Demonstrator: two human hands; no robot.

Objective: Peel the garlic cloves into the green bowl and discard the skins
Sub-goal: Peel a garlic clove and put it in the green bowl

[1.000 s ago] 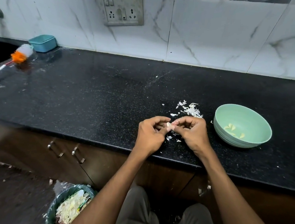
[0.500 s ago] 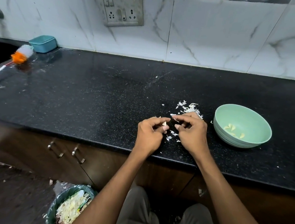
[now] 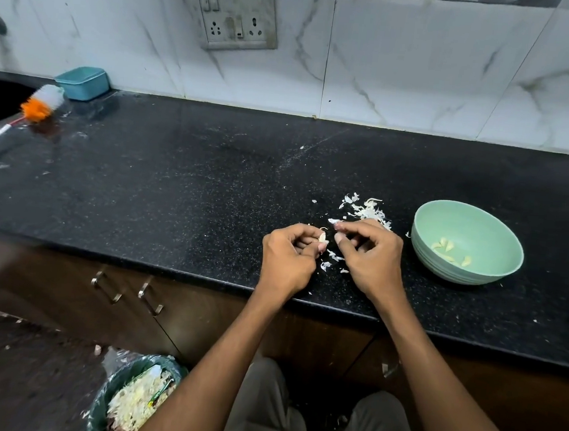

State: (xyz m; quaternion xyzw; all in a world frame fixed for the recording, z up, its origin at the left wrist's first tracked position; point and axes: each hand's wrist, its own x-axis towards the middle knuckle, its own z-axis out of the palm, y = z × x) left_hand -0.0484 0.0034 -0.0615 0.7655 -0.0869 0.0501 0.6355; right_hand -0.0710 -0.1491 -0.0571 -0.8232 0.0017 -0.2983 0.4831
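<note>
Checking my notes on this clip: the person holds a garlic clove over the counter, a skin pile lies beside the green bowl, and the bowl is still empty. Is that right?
Not quite: the bowl is not empty. The head view shows several peeled cloves in it. The rest holds: the left hand pinches a clove over the counter, and the skin pile lies beside the bowl.

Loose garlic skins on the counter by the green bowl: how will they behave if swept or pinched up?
The garlic skins look thin and curled, so probably very light and floppy, apt to scatter when swept. Stray flakes already lie apart on the black counter, so some would likely escape a single pinch.
</note>
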